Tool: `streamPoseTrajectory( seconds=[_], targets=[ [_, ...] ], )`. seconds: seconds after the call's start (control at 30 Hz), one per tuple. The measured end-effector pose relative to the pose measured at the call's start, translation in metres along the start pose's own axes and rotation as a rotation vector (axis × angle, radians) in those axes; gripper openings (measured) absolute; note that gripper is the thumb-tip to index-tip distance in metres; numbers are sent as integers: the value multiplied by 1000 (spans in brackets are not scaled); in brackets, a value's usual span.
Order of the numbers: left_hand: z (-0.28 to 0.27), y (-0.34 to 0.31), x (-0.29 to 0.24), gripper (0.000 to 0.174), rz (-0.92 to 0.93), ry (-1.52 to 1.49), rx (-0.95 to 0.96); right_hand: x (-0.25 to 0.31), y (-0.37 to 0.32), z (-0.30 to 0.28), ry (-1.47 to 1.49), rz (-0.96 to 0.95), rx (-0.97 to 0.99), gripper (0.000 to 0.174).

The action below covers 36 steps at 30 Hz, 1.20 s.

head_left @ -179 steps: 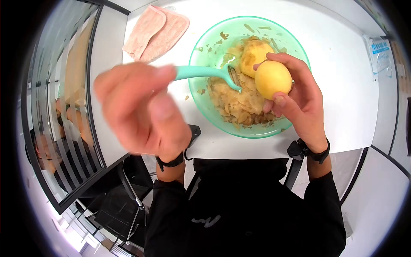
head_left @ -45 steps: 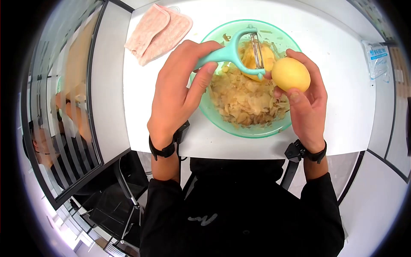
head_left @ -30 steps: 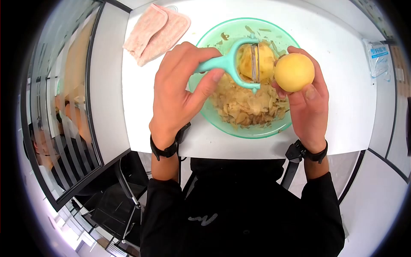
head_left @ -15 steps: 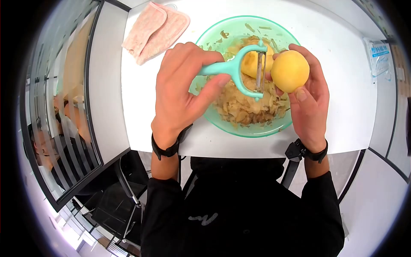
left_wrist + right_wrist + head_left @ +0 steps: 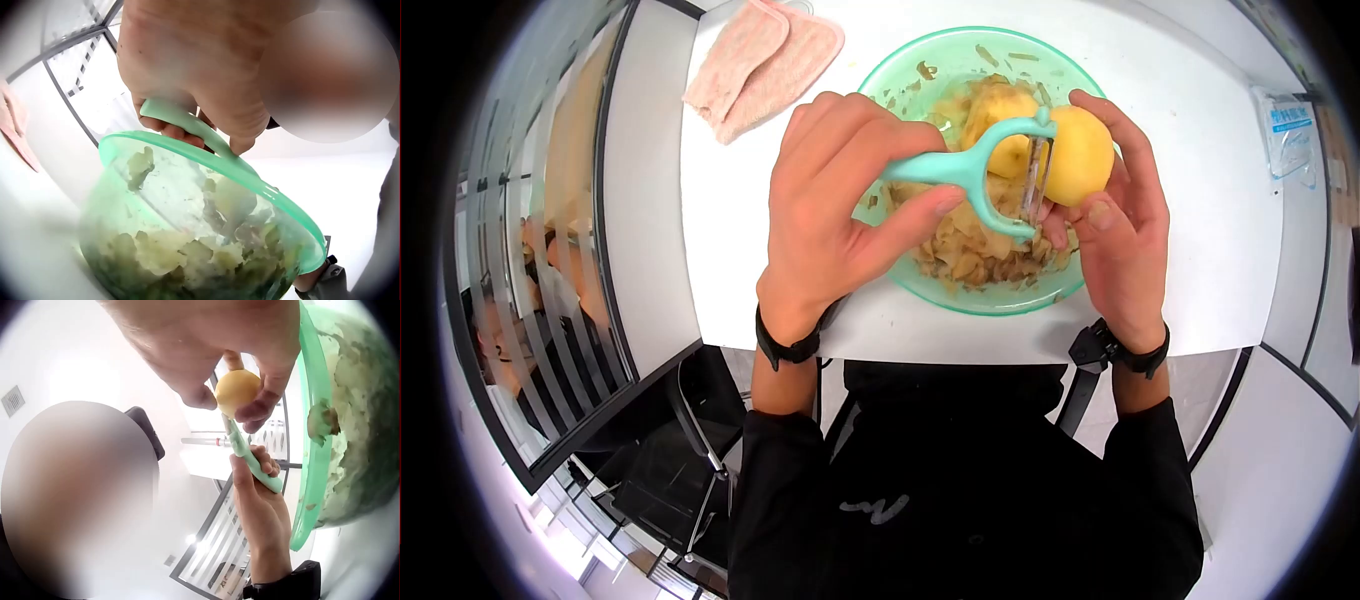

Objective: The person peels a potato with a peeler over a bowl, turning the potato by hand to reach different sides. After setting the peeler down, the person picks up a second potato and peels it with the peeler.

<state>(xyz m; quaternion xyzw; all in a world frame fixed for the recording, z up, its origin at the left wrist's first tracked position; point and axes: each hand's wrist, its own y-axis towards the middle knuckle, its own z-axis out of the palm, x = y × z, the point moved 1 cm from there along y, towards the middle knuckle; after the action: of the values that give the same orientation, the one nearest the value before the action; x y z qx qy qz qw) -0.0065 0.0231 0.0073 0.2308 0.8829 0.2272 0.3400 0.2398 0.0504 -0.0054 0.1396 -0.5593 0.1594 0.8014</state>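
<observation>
My left hand [image 5: 830, 195] grips the handle of a mint-green Y-shaped peeler [image 5: 960, 170] over the bowl. The peeler's metal blade overlaps the left side of a peeled yellow potato [image 5: 1082, 155] in the head view. That potato is held by my right hand [image 5: 1130, 225], thumb at the near side and fingers behind. In the right wrist view, the peeler's head [image 5: 236, 439] meets the lower edge of the potato [image 5: 237, 392]. Beneath both hands is a translucent green bowl [image 5: 900, 275] with a heap of peelings [image 5: 975, 255] and another peeled potato [image 5: 1000, 110], partly hidden behind the peeler.
A folded pink cloth [image 5: 765, 65] lies at the table's back left. Against the right-hand panel is a clear plastic packet [image 5: 1288, 135] with blue print. A white table [image 5: 1210, 270] carries the bowl, and a black chair [image 5: 670, 480] stands at lower left.
The left hand, blurred and farther left six seconds ago, now holds the peeler across the bowl. Over the last second the peeler has moved right, up to the potato, which has shifted slightly.
</observation>
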Motion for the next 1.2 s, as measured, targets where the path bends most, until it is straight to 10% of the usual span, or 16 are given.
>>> streamPoseTrajectory(
  seconds=[1.2],
  targets=[
    [-1, 1, -4, 32, 3, 230, -132, 1, -2, -1, -68, 34, -15, 60]
  ],
)
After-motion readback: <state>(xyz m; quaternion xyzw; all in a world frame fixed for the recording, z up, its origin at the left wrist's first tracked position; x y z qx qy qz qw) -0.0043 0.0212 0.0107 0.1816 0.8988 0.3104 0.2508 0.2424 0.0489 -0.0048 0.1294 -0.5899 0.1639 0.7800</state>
